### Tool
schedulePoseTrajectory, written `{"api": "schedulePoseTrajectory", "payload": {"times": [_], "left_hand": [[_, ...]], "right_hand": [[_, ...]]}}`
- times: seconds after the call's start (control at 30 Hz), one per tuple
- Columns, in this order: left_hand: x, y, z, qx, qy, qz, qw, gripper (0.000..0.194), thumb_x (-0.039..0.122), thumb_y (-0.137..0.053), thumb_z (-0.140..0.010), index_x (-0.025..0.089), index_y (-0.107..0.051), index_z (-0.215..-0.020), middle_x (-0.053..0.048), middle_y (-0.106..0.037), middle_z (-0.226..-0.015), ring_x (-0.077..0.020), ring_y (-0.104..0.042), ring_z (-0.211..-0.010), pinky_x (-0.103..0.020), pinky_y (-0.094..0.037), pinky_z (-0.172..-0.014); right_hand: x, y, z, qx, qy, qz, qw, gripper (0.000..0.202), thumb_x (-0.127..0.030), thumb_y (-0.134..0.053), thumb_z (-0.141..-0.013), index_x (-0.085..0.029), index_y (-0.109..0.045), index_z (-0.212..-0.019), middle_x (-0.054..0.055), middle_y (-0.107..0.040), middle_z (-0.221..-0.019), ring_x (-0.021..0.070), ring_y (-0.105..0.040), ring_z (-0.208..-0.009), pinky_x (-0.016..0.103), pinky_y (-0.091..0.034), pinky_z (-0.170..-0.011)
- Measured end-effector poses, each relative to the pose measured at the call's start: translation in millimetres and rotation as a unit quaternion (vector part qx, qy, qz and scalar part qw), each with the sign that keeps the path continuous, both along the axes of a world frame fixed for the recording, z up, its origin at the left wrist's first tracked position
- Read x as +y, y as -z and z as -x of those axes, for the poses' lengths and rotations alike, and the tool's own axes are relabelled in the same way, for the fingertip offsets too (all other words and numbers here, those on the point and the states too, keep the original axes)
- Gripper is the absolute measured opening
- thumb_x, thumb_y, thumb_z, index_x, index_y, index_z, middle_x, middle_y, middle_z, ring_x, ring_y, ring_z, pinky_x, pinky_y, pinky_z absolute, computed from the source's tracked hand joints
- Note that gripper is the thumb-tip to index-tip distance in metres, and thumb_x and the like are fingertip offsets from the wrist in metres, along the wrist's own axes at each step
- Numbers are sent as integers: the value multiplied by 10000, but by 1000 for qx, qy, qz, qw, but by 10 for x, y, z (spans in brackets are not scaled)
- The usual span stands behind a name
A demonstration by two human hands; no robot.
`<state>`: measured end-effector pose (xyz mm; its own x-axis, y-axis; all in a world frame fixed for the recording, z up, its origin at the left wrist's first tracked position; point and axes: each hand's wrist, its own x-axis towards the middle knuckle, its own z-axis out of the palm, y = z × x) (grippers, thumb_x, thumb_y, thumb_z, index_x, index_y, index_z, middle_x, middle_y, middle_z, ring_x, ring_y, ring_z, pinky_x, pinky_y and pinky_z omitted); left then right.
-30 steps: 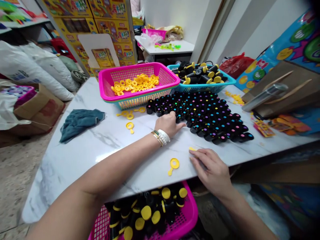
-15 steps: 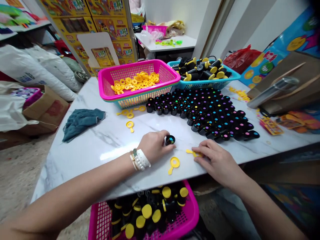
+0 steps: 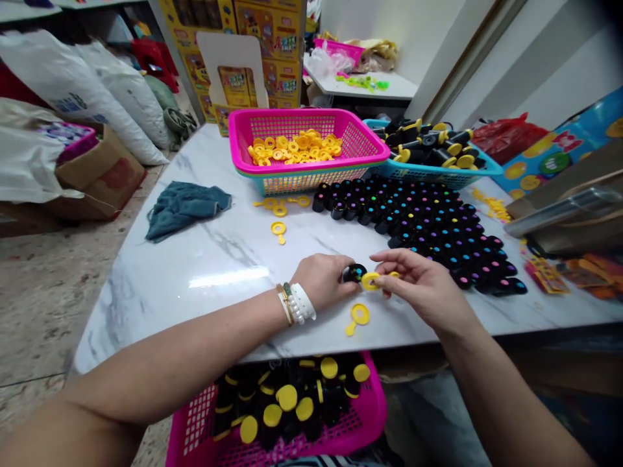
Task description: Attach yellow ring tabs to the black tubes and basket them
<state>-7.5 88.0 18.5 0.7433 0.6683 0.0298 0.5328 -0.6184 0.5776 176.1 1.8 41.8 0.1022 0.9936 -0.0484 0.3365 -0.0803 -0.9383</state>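
My left hand is closed around a small black cup whose open top shows coloured bits inside. A yellow plastic ring with a tab is pinched in my right hand, its ring at the near rim of the cup. Whether the ring touches the rim I cannot tell. Just below on the table lies another yellow ring with a tab. Farther back, one more yellow ring lies apart from a few others. Rows of black cups with coloured dots stand beyond my right hand.
A pink basket of yellow rings stands at the back, beside a blue basket of black and yellow pieces. Below the table edge is a pink basket with yellow-capped black pieces. A teal cloth lies left; a paper bag stands right.
My right hand has brought the yellow ring leftward and up to the black cup in my left hand. The head view has shifted, so the table things appear farther right.
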Motion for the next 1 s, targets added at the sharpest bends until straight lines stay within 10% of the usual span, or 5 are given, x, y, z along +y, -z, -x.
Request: {"api": "schedulePoseTrajectory", "payload": {"times": [0.37,0.67,1.0], "left_hand": [[17,19,-18,11,0,-6,1000,339,465,-654,-778,219,-688,-1009,-14,-685,-749,-177,-621,-693,-253,-382,-590],[34,53,-31,11,1,-10,1000,371,514,-605,-804,224,-694,-1018,-36,-690,-790,-180,-623,-711,-248,-375,-580],[-26,25,-55,47,-9,-47,998,311,447,-590,-814,192,-682,-966,-66,-696,-813,-227,-652,-792,-280,-420,-625]], "right_hand": [[203,123,154,-32,48,-22,998,218,-354,-755,-722,-194,-773,-869,54,-641,-847,122,-549,-638,216,-432,-469],[215,268,172,194,82,73,975,266,-329,-812,-674,-149,-733,-854,-17,-575,-521,64,-433,-402,180,-315,-354],[109,243,272,110,74,56,990,249,-387,-720,-796,-168,-615,-848,-50,-551,-417,81,-471,-339,173,-372,-358]]}}
